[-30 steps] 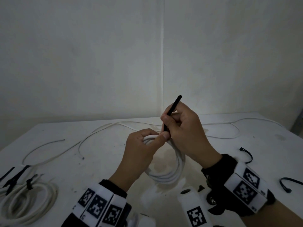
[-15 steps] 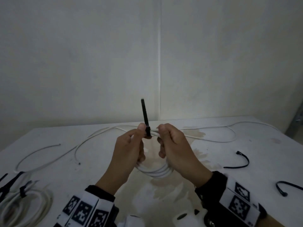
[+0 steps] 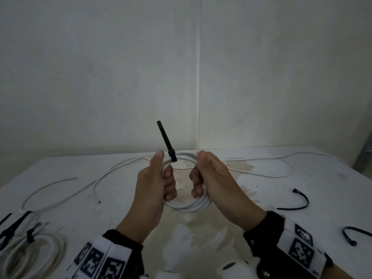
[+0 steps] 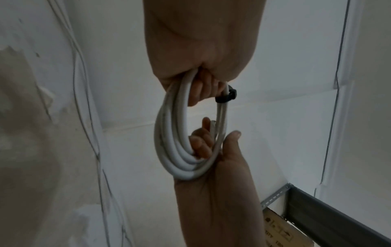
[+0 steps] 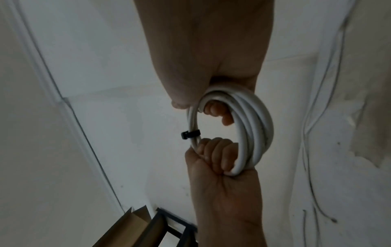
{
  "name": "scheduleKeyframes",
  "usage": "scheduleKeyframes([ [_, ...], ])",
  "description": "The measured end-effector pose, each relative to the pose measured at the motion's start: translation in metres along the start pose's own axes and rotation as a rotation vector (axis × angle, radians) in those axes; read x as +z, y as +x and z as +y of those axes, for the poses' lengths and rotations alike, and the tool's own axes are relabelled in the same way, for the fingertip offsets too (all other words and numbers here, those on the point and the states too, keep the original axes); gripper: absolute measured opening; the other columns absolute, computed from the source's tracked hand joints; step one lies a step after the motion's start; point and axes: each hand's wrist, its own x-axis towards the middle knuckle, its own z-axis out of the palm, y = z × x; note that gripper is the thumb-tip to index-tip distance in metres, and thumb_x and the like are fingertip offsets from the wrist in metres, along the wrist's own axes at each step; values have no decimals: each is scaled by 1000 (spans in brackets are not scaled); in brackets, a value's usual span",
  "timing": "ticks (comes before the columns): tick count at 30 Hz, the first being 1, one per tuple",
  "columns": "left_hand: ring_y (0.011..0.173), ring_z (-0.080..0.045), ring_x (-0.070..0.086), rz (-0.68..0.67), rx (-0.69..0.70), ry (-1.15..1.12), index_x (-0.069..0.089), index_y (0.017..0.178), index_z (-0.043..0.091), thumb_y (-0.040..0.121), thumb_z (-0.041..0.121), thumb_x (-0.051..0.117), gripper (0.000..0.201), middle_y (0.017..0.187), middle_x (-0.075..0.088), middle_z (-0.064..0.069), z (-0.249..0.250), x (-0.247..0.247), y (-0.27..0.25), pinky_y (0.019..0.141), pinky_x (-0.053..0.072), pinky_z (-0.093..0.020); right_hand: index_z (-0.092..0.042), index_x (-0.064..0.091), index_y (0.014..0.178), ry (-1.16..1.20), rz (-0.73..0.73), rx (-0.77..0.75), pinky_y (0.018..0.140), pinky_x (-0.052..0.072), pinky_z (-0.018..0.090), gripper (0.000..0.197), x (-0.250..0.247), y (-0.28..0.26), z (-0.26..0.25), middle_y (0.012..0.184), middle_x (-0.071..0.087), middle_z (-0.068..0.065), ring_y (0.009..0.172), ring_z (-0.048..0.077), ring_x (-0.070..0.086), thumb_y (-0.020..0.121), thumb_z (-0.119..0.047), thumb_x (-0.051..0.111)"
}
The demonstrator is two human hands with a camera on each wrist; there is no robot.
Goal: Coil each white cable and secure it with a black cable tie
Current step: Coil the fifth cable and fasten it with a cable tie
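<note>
The right hand (image 3: 213,178) has let go of the black cable tie (image 3: 166,142) and now grips the coiled white cable (image 3: 189,206) at 3 o'clock. The left hand (image 3: 156,184) grips it at 9 o'clock, above the table (image 3: 302,178). The tie sits closed at 12 o'clock, so this coil looks secured.

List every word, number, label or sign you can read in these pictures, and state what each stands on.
No text can be read for certain.
Cardboard box, left wrist view: printed letters and symbols, too blurred to read.
Wristbands on both arms, head view: black-and-white square marker patterns, not words.
Coiled white cable and black cable tie: no print visible.
</note>
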Motion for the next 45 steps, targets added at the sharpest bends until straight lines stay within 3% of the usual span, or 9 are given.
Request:
scheduleKeyframes([
  [6, 32, -8, 17, 31, 65, 25, 31, 48, 15, 97, 34, 32, 53, 37, 23, 6, -3, 5, -4, 36, 17, -15, -13, 51, 68, 27, 183, -46, 38, 25, 19, 40, 10, 8, 7, 41, 29, -10, 36, 6, 24, 96, -37, 35],
  [12, 35, -8, 17, 28, 72, 25, 33, 50, 15, 97, 36, 33, 52, 37, 23, 6, -5, 2, -8, 38, 17, -19, -14, 45, 57, -43, 284, -85, 37, 26, 17, 46, 18, 12, 16, 37, 29, -9, 31, 4, 26, 96, -38, 36],
  [17, 40, -11, 45, -14, 46, 3, 55, 68, 7, 96, 36, 34, 46, 44, 44, 1, -12, -19, -5, 45, 43, -24, -12, 50, 60, -42, 236, -35, 36, 27, 17, 44, 19, 16, 15, 37, 29, -9, 31, 5, 26, 95, -38, 40],
  [20, 64, -10, 65, -46, 140, 176, 63, 84, 17, 96, 29, 36, 32, 65, 63, 0, -19, -36, -7, 59, 53, -23, -11, 52, 63, -28, 232, -5, 36, 28, 17, 43, 19, 16, 14, 37, 30, -10, 32, 4, 26, 94, -39, 40],
  [25, 67, -8, 65, -153, 258, 444, 62, 93, 19, 91, 12, 49, 15, 70, 68, 7, -12, -62, -14, 58, 55, -21, -12, 52, 65, -58, 203, 14, 37, 29, 19, 43, 28, 18, 20, 38, 31, -10, 34, 5, 26, 94, -40, 39],
  [29, 63, -11, 65, -46, 313, 490, 63, 86, 19, 90, 8, 52, 16, 66, 68, 4, -6, -83, -9, 53, 55, -22, -18, 46, 68, -32, 61, -10, 46, 33, 26, 34, 47, 13, 22, 45, 34, -13, 41, 5, 29, 96, -33, 35],
  [37, 64, -10, 66, -54, 206, 298, 64, 90, 11, 88, 9, 52, 13, 68, 69, -1, 3, -116, -19, 55, 55, -22, -15, 53, 81, -80, 29, -14, 47, 36, 21, 29, 77, 21, 33, 57, 36, -6, 40, 2, 35, 98, -27, 33],
  [42, 62, -10, 64, -47, 155, 186, 63, 92, 12, 72, 26, 56, 25, 64, 67, -1, 6, -138, -25, 53, 52, -21, -15, 54, 80, -57, 0, 4, 44, 36, 17, 30, 102, 25, 39, 57, 35, -4, 41, 2, 33, 98, -26, 33],
  [45, 64, -8, 64, -23, 94, 128, 62, 91, 15, 83, 23, 51, 16, 64, 67, 3, 4, -150, -28, 54, 51, -18, -14, 55, 80, -50, -28, 9, 44, 36, 18, 31, 114, 25, 43, 57, 34, -4, 43, 3, 33, 98, -27, 33],
])
